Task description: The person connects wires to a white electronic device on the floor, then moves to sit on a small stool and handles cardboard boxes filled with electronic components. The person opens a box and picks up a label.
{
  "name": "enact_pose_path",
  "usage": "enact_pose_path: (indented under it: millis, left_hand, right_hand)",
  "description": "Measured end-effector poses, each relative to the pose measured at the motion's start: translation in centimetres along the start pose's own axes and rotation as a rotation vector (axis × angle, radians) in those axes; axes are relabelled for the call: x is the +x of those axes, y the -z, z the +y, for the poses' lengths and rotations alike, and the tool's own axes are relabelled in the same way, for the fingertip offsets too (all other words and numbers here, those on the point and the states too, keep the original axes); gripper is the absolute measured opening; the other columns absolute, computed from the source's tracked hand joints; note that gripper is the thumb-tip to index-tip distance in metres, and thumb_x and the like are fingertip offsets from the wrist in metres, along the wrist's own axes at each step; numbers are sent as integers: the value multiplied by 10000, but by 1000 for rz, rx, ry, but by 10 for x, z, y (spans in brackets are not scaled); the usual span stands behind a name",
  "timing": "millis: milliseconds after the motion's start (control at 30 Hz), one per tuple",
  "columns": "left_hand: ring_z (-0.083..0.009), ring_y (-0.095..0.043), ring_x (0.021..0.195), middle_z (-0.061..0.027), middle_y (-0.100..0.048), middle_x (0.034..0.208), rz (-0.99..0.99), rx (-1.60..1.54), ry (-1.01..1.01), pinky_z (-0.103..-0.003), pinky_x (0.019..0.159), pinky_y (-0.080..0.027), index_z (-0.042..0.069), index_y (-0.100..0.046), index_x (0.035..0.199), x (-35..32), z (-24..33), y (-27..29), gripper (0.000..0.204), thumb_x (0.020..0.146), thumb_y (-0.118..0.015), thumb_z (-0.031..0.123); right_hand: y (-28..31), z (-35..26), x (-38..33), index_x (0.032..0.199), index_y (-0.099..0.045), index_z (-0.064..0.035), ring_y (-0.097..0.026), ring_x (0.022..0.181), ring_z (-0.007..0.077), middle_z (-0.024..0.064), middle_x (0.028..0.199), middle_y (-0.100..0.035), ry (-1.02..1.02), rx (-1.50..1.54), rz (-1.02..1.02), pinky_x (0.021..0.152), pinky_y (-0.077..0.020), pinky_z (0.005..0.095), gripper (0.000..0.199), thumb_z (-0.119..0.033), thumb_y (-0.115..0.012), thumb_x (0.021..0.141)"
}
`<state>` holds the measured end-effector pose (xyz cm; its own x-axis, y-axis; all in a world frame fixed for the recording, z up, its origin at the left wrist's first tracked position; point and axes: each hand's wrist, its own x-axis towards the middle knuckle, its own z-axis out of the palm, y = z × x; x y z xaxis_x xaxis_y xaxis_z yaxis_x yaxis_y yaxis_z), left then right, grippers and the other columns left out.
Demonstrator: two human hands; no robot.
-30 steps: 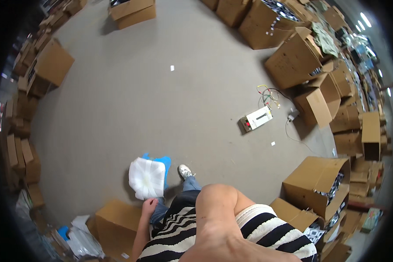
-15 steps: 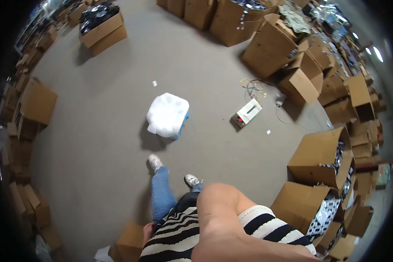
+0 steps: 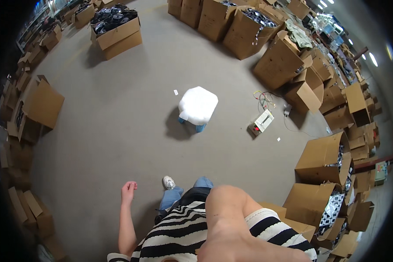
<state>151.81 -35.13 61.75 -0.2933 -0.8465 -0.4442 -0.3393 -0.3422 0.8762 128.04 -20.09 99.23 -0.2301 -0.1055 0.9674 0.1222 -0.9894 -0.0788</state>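
My left hand (image 3: 129, 188) hangs out over the bare floor to the left of my body. Its fingers are curled in, and nothing shows in them. My right arm is bent sharply, with the elbow forward and the forearm folded back toward the head. The right hand (image 3: 249, 249) is large and close at the lower edge; its fingers are hidden, so whatever it holds or touches cannot be seen. In front of me on the floor stands a small stool (image 3: 198, 105) with blue legs and a white, plastic-like cover over its seat.
Right of the stool lies a pale box-shaped electrical device (image 3: 262, 122) with a handle, a red light and tangled wires (image 3: 264, 99). Open cartons (image 3: 321, 157) line the right side. A carton of dark, shiny pieces (image 3: 118, 37) stands far left. More boxes (image 3: 43, 102) edge the left.
My left hand has swung out from beside my hip, away from the body. The stool and device now appear further right in view. My feet have shifted; the right arm stays raised and bent.
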Motion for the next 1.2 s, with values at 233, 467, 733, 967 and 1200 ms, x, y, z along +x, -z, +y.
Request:
enact_pose_path:
  millis: [233,467,733,967,1200]
  left_hand:
    - [-107,-532,553,-25,-571,673,117,-107,715,-241,496,-420,57,-574,779,-33,-153,65,179,836,-504,212]
    - [-106,-533,563,-36,-582,703,59,-71,696,-234,513,-442,39,-574,792,-28,-154,54,190,839,-482,199]
    - [-112,-534,599,-49,-579,721,58,-62,549,-245,560,-452,5,-572,811,41,-86,14,206,851,-481,185]
    - [-122,-533,587,-56,-577,692,32,22,676,-251,538,-449,3,-588,773,98,-67,-8,211,836,-510,188]
    - [-92,-545,611,-36,-597,716,0,30,410,-225,570,-450,14,-610,803,197,20,-36,197,826,-503,177]
  right_hand:
    - [-30,65,1,892,-550,-63,-502,829,207,112,936,-521,-64,64,-3,725,-418,316,381,-386,-347,882]
    - [-28,104,-1,909,-551,-58,-502,842,216,121,951,-519,-96,147,-16,731,-417,320,400,-395,-336,884]
    - [25,146,4,927,-553,-52,-501,856,226,132,969,-517,-99,234,3,738,-415,326,423,-405,-323,887]
    - [111,202,25,944,-554,-46,-501,869,235,141,985,-514,-90,311,37,744,-414,330,443,-413,-312,889]
    - [167,265,50,960,-556,-41,-501,882,244,150,1000,-512,-96,363,51,751,-412,335,464,-422,-301,892]
